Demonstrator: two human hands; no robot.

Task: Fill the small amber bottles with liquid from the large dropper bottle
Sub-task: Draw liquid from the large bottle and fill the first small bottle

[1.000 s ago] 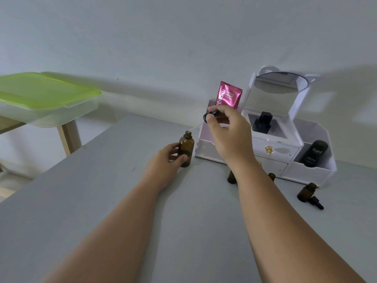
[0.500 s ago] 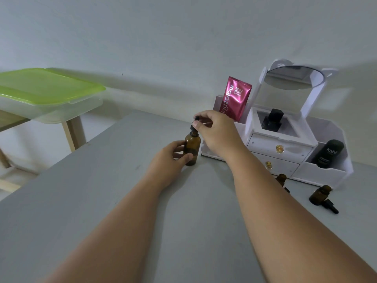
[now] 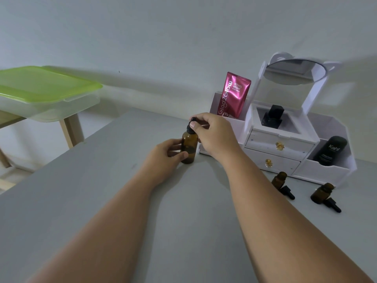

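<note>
Grey table, both hands on large dropper bottle

Two bare forearms, left hand and right hand, no sleeves, rings or watch

Amber glass bottle w/ black dropper cap betw. fingers. Past fingertips: magenta sachet, white lettering; white organiser, gold knobs. Grey table. Lime-green lid on clear tub, far side.
</note>
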